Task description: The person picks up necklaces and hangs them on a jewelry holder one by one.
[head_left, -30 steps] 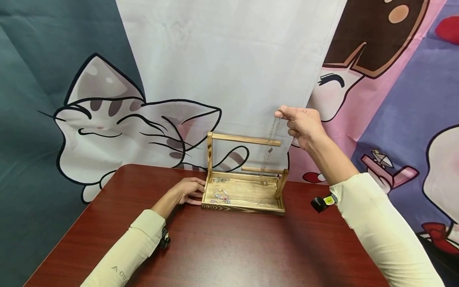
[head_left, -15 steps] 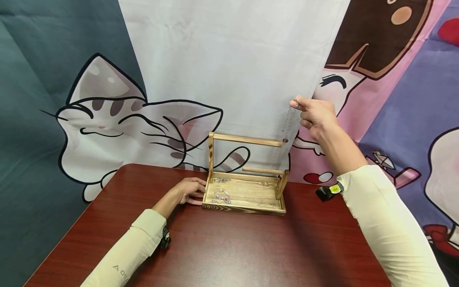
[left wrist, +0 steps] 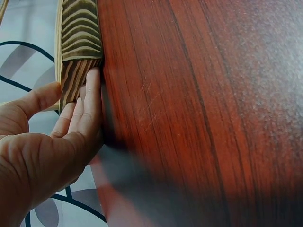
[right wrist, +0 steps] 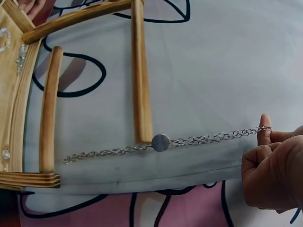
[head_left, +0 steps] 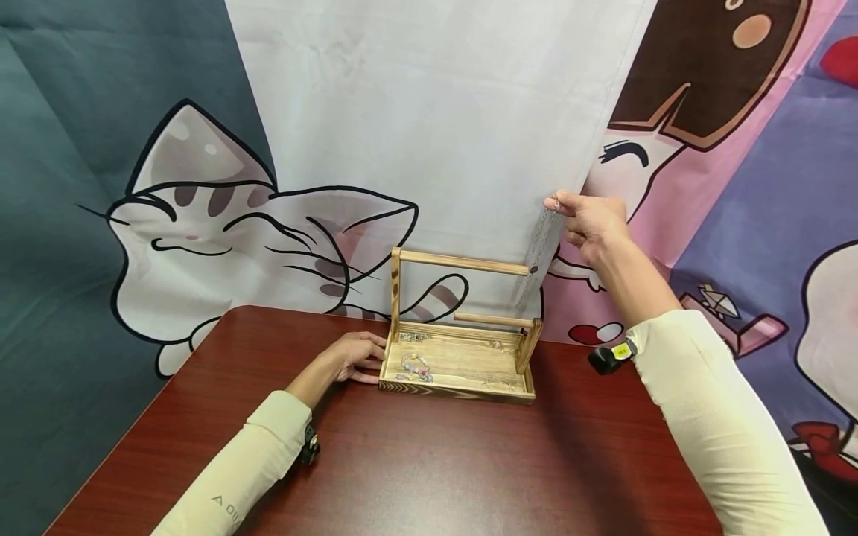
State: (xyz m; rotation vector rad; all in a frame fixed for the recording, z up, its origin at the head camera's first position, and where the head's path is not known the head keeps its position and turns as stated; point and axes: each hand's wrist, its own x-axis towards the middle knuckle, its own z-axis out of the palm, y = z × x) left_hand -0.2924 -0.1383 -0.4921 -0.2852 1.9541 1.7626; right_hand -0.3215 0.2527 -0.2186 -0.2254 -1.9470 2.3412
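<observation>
My right hand (head_left: 596, 223) pinches a silver chain necklace (right wrist: 208, 138) between thumb and fingertips. The doubled chain hangs down past the free end of the upper bar (right wrist: 142, 80), and a round disc pendant (right wrist: 161, 143) overlaps that end in the right wrist view. A wooden jewelry stand (head_left: 456, 391) has a shallow tray base, a long upper bar and a shorter lower bar (head_left: 492, 319). At the tray's left end, my left hand (head_left: 355, 357) rests with straightened fingers against the outer wall; the left wrist view shows its thumb at the wall's edge.
A beaded bracelet (head_left: 415, 365) and other small jewelry lie in the tray, including a thin chain (head_left: 499, 383) at front right. The stand is near the back of a reddish-brown table (head_left: 429, 461). Behind hangs a cartoon-printed cloth (head_left: 429, 112).
The right hand has carried the necklace rightward, from in front of the upper bar to beside its free end, rising and then dipping slightly. The left hand stays on the stand.
</observation>
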